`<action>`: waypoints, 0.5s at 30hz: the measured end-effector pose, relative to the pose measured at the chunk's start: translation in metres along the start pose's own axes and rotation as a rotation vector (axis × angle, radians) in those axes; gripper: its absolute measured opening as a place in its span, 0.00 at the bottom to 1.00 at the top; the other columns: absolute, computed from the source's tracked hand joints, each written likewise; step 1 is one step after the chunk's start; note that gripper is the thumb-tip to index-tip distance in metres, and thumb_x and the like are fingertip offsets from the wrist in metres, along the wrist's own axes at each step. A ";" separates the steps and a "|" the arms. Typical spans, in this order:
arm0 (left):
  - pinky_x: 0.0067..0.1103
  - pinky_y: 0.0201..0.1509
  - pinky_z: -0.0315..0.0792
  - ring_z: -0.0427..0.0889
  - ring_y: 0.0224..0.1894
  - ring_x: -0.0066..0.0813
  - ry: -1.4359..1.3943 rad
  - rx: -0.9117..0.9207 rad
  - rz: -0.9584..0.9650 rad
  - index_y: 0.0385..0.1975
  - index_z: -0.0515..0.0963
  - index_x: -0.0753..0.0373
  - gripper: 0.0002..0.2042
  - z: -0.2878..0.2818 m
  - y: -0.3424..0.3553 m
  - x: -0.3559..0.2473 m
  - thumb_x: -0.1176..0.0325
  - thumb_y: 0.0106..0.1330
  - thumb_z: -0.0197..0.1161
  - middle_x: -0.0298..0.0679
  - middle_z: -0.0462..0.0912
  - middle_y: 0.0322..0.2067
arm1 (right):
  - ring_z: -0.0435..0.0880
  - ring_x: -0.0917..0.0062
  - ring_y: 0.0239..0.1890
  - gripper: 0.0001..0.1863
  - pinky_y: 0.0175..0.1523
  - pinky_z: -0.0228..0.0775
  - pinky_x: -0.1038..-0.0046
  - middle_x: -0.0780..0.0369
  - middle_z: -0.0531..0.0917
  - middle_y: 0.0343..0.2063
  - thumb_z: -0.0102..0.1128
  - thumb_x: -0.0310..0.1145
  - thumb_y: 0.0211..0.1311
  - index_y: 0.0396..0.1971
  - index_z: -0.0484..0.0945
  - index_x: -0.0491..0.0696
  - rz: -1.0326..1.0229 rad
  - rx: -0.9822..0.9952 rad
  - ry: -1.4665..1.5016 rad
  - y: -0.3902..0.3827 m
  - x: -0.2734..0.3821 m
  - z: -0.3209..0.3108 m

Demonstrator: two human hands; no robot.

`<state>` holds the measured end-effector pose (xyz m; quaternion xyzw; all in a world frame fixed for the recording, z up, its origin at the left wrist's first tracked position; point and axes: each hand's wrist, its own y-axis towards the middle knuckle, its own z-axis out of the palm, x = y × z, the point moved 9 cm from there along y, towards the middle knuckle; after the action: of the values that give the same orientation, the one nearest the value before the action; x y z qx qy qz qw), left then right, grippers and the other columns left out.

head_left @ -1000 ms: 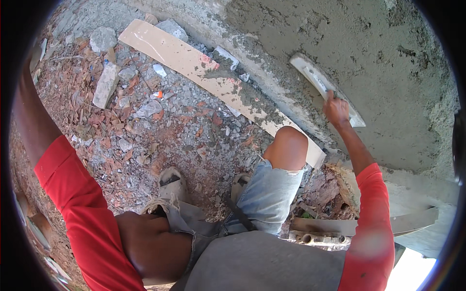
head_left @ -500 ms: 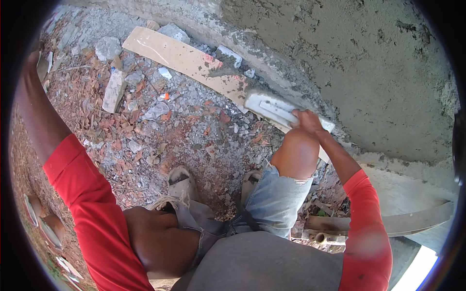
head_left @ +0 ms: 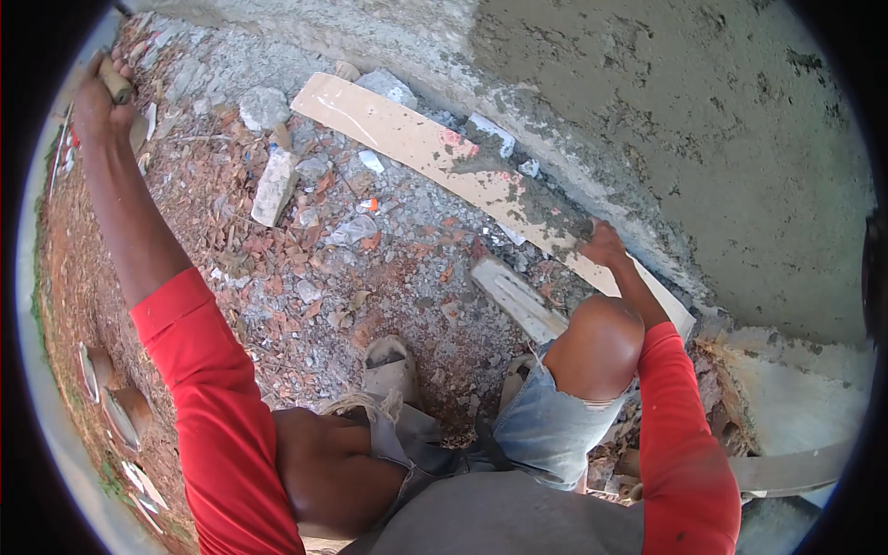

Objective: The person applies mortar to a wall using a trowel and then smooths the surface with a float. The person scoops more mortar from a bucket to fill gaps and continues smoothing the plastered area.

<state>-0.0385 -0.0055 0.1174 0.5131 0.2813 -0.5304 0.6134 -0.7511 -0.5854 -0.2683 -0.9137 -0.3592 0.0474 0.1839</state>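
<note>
My left hand (head_left: 102, 97) at the upper left grips a wooden-handled tool (head_left: 116, 81); its far end is unclear. My right hand (head_left: 603, 242) is at the mortar-splattered beige board (head_left: 361, 117) at the wall's foot, fingers bent; what they hold, if anything, I cannot make out. Below it, a white float (head_left: 513, 294) lies tilted on the rubble beside my right knee. Rising behind the board is a concrete wall (head_left: 694, 139) coated in grey, wet-looking plaster.
Stones (head_left: 274, 185), dry leaves and grit cover the ground (head_left: 277, 305). My sandalled foot (head_left: 388, 370) stands below. Round dish-like objects (head_left: 125, 416) lie at the far left. A long grey strip (head_left: 786, 472) sits at lower right beside a concrete ledge (head_left: 795, 388).
My right hand has come down off the plastered wall to the board; the float it held now lies on the ground. The view has shifted, showing more of my left hand and its tool.
</note>
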 end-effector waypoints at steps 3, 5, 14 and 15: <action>0.23 0.32 0.81 0.80 0.31 0.30 -0.003 0.022 0.014 0.56 0.70 0.71 0.12 0.018 -0.027 -0.025 0.71 0.79 0.52 0.46 0.81 0.38 | 0.81 0.54 0.62 0.38 0.66 0.73 0.60 0.44 0.82 0.57 0.72 0.38 0.50 0.63 0.75 0.42 0.182 0.128 0.096 0.004 -0.023 0.012; 0.22 0.33 0.80 0.77 0.31 0.30 0.106 -0.039 0.068 0.58 0.66 0.72 0.13 -0.013 -0.022 -0.054 0.70 0.82 0.46 0.49 0.80 0.41 | 0.82 0.52 0.60 0.32 0.64 0.74 0.58 0.46 0.84 0.54 0.73 0.39 0.52 0.58 0.78 0.44 0.173 0.209 0.177 -0.018 0.028 -0.018; 0.25 0.33 0.81 0.80 0.33 0.34 0.035 -0.090 0.081 0.60 0.67 0.73 0.15 0.004 -0.019 -0.016 0.71 0.81 0.45 0.52 0.80 0.42 | 0.82 0.56 0.57 0.22 0.61 0.73 0.55 0.48 0.86 0.47 0.75 0.47 0.58 0.46 0.86 0.47 0.189 -0.074 0.184 -0.102 0.022 -0.010; 0.26 0.32 0.79 0.79 0.33 0.34 0.037 -0.077 0.074 0.59 0.66 0.72 0.14 0.032 -0.041 -0.011 0.71 0.81 0.44 0.52 0.80 0.42 | 0.82 0.56 0.57 0.22 0.61 0.73 0.55 0.48 0.86 0.47 0.75 0.47 0.58 0.46 0.86 0.47 0.190 -0.059 0.175 -0.105 0.013 -0.006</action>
<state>-0.0863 -0.0277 0.1235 0.5088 0.2935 -0.4865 0.6468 -0.8071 -0.5078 -0.2233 -0.9493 -0.2549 -0.0260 0.1821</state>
